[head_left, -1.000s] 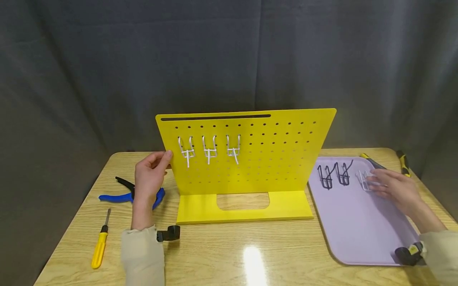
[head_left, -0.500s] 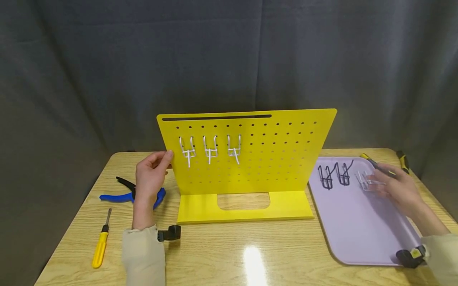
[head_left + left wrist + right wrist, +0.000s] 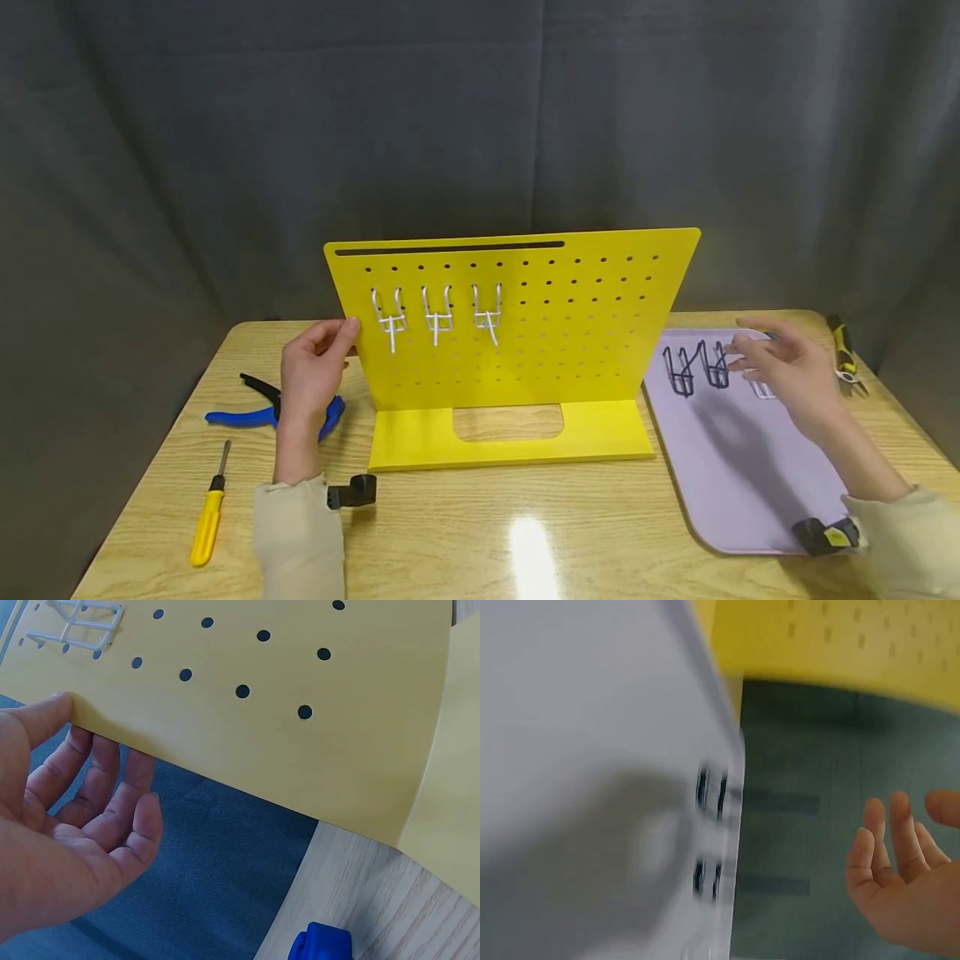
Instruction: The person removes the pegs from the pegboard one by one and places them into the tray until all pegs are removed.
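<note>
My left hand (image 3: 311,371) pinches the left edge of a yellow pegboard (image 3: 555,367), thumb on the front face and fingers behind, as the left wrist view shows. Three white wire hooks (image 3: 437,317) hang side by side on the board's upper left. My right hand (image 3: 795,375) is over the far part of a lilac tray (image 3: 750,500), fingers loosely bent and nothing between them. Left of it, two black wire hooks (image 3: 681,375) lie in the tray. Another white wire hook (image 3: 762,387) lies partly hidden beneath the right hand.
On the left are a tool with blue and black handles (image 3: 240,417), partly behind my forearm, and a yellow screwdriver (image 3: 207,525). Yellow-black pliers (image 3: 844,350) lie right of the tray. A dark curtain (image 3: 480,125) hangs behind the wooden table (image 3: 450,533).
My right hand has lifted off the white hook's spot and moved left toward the black hooks, carrying nothing. The left hand keeps its hold on the board.
</note>
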### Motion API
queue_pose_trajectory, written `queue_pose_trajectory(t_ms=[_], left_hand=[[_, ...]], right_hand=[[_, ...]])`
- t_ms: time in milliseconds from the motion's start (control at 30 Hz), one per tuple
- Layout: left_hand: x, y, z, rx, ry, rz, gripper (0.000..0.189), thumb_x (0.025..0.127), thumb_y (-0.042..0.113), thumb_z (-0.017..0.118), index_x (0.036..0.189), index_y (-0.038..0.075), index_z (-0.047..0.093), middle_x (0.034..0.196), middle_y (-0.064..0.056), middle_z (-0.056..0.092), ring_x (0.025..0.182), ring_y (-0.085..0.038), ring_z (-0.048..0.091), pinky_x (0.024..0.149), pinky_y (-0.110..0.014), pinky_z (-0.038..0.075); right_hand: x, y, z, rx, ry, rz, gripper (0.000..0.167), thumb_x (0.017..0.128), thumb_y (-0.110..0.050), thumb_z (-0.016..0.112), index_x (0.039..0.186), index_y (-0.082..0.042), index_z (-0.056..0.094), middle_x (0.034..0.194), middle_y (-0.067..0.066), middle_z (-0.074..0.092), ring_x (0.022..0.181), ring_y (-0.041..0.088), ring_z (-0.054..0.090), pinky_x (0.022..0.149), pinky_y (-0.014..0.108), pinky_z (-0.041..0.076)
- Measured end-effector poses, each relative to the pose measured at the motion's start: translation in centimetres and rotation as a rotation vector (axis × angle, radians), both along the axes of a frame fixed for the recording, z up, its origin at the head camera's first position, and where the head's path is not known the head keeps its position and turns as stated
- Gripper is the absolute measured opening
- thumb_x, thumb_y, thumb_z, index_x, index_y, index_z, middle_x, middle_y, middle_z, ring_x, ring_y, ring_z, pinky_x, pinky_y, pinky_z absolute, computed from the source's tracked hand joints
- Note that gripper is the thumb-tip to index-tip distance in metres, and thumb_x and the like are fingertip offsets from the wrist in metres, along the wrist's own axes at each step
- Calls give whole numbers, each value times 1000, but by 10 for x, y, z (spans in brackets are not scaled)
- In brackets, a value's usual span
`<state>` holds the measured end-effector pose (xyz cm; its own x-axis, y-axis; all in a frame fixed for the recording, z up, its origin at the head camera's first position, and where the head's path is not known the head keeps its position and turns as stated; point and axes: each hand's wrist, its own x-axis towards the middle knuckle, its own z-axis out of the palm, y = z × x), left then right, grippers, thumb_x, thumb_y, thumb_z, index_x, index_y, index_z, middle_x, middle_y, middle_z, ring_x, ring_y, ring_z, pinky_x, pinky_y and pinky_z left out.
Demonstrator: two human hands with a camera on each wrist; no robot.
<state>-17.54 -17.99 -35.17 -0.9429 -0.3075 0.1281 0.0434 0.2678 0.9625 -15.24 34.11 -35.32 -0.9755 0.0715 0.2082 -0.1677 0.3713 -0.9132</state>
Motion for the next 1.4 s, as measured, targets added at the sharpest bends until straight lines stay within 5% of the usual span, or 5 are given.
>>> queue_pose_trajectory(t_ms=[333, 667, 1133, 1400], left_hand=[[0, 0, 1, 0, -6, -6, 47, 92, 46, 60, 114, 5, 67, 105, -8, 64, 89, -17, 63, 81, -30, 45], [1, -2, 2, 0, 11, -6, 46, 93, 44, 60, 113, 4, 68, 104, -9, 64, 90, -20, 63, 80, -31, 45], [3, 0, 3, -6, 12, -25, 44, 93, 42, 60, 114, 4, 68, 104, -9, 64, 82, -6, 62, 79, -30, 44], [2, -1, 2, -18, 10, -13, 45, 92, 45, 60, 113, 5, 68, 102, -7, 64, 84, -9, 62, 79, -30, 45]], right_hand=[[22, -90, -18, 116, 154, 117, 29, 92, -2, 62, 120, 3, 58, 86, -9, 71, 70, 7, 67, 64, 18, 52], [30, -178, -29, 235, 472, 236, 27, 83, 5, 69, 108, -7, 67, 82, 5, 70, 69, 9, 63, 63, 23, 51], [16, -237, 11, 47, 398, 355, 39, 88, -2, 67, 126, -4, 58, 105, 14, 68, 77, 15, 64, 69, 30, 53], [6, -251, 17, 29, 361, 386, 26, 92, -5, 63, 119, -2, 63, 107, 14, 67, 75, 19, 65, 68, 29, 53]])
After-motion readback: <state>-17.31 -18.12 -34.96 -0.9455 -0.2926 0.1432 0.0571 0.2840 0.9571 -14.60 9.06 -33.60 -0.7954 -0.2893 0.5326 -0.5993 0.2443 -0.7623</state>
